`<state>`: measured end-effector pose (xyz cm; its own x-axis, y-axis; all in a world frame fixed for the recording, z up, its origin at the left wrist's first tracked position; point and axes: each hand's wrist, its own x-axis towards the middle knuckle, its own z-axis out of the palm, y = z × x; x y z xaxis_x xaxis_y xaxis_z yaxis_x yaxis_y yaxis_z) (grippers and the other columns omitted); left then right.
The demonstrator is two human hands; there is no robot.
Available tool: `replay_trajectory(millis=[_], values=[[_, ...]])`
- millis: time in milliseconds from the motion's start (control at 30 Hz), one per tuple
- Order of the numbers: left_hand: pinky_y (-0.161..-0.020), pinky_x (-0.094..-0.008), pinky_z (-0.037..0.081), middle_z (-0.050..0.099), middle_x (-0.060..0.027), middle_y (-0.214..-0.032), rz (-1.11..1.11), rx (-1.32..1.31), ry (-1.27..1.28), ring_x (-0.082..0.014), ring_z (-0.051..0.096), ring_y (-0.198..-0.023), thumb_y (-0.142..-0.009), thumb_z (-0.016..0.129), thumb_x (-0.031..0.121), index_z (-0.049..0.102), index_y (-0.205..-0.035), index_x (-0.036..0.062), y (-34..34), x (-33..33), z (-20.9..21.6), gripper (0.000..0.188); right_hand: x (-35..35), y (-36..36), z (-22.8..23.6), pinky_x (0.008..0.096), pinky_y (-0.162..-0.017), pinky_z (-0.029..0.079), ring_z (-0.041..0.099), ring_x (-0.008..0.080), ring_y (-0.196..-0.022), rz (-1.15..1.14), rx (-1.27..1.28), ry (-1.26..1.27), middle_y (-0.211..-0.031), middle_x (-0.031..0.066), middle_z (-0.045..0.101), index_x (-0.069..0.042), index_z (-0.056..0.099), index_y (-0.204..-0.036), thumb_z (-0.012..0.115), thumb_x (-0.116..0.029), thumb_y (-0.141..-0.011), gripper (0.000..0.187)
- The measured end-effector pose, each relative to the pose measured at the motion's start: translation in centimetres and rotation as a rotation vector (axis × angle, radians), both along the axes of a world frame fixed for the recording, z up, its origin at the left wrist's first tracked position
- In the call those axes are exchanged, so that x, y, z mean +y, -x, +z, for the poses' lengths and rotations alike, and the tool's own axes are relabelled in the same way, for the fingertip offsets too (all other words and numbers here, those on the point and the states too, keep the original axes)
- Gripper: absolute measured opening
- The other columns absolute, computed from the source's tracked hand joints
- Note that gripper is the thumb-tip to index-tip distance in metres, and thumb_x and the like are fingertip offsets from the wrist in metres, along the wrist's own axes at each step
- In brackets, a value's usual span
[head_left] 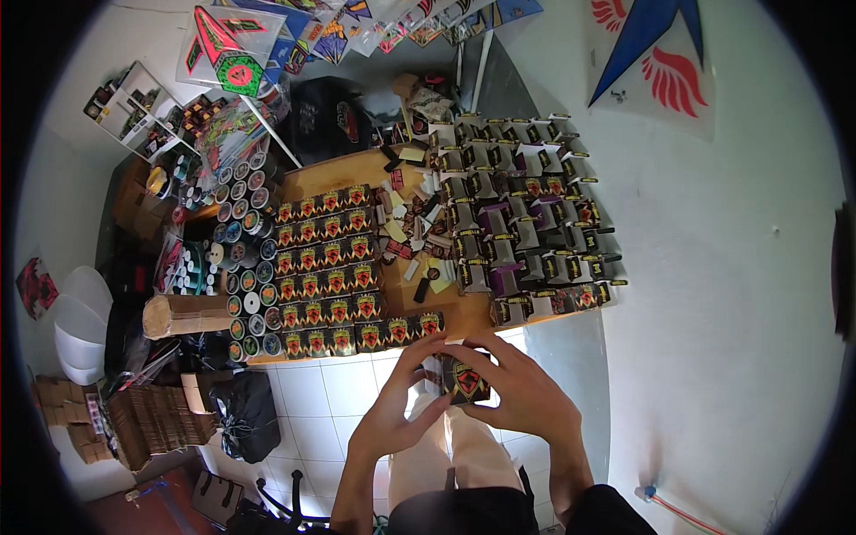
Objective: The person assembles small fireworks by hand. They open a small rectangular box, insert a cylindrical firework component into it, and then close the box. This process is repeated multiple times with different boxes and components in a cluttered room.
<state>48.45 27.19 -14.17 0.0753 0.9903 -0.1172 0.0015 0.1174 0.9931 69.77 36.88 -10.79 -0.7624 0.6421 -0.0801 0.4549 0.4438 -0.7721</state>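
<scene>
Both my hands hold one small black box (pixel 465 381) with a red and yellow emblem, just in front of the wooden table's near edge (pixel 464 318). My left hand (pixel 399 403) grips its left side with fingers curled over the top. My right hand (pixel 517 392) wraps its right side and top. Rows of closed boxes of the same kind (pixel 325 272) lie flat on the table's left half. Open, unfolded boxes (pixel 526 223) stand in rows on the right half. Loose small parts and paper slips (pixel 412 234) lie between the two groups.
Round spools (pixel 241 223) in several colours line the table's left edge, beside a cardboard roll (pixel 183 314). Stacked cardboard (pixel 156 419) and a black bag (pixel 245 410) sit on the white tiled floor at left. Kites (pixel 655 53) hang on the white wall.
</scene>
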Motion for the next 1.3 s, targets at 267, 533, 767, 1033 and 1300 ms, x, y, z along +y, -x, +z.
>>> replay_trajectory(millis=[267, 533, 767, 1033, 1300], values=[[-0.125, -0.0487, 0.039, 0.053, -0.0166, -0.158, 0.138, 0.469, -0.091, -0.0401, 0.047, -0.151, -0.093, 0.074, -0.003, 0.055, -0.15, 0.0077, 0.4, 2.6, -8.9, 0.061, 2.9, 0.1, -8.8, 0.0457, -0.098, 0.06, 0.062, 0.0423, -0.124, -0.15, -0.063, 0.068, -0.142, 0.0186, 0.052, -0.01, 0.052, -0.152, 0.085, -0.007, -0.082, 0.078], [-0.125, -0.0516, 0.04, 0.048, -0.0125, -0.162, 0.067, 0.735, 0.0, -0.0393, 0.039, -0.157, -0.082, 0.092, 0.012, 0.055, -0.151, 0.0122, 0.0, 3.6, -14.1, 0.078, 4.2, 1.0, -14.5, 0.0495, -0.103, 0.056, 0.06, 0.0429, -0.128, -0.157, -0.131, 0.03, -0.138, 0.0204, 0.053, -0.003, 0.052, -0.148, 0.081, 0.0, -0.081, 0.074], [-0.127, -0.0544, 0.037, 0.05, -0.0124, -0.159, 0.069, 0.757, -0.026, -0.0401, 0.043, -0.154, -0.082, 0.092, 0.016, 0.053, -0.152, 0.0119, -0.7, 4.6, -16.1, 0.08, 4.9, 2.4, -18.4, 0.0496, -0.107, 0.053, 0.059, 0.0413, -0.129, -0.118, -0.141, -0.084, -0.137, 0.0199, 0.053, -0.002, 0.053, -0.146, 0.081, 0.0, -0.081, 0.071], [-0.13, -0.0565, 0.032, 0.057, -0.0108, -0.154, 0.031, 0.781, -0.064, -0.037, 0.049, -0.149, -0.086, 0.086, 0.013, 0.053, -0.152, 0.0113, -1.3, 5.9, -17.5, 0.074, 4.9, 3.5, -21.7, 0.0489, -0.104, 0.054, 0.058, 0.0364, -0.131, -0.119, -0.187, -0.126, -0.137, 0.0159, 0.055, -0.006, 0.055, -0.146, 0.085, -0.007, -0.08, 0.072], [-0.13, -0.0555, 0.032, 0.059, -0.0102, -0.152, 0.037, 0.818, -0.089, -0.0344, 0.051, -0.147, -0.086, 0.086, 0.013, 0.054, -0.151, 0.0102, -1.4, 6.2, -18.1, 0.073, 4.4, 2.7, -21.8, 0.0493, -0.107, 0.052, 0.058, 0.0376, -0.13, -0.129, -0.19, -0.091, -0.137, 0.0152, 0.054, -0.006, 0.054, -0.147, 0.087, -0.008, -0.079, 0.075]])
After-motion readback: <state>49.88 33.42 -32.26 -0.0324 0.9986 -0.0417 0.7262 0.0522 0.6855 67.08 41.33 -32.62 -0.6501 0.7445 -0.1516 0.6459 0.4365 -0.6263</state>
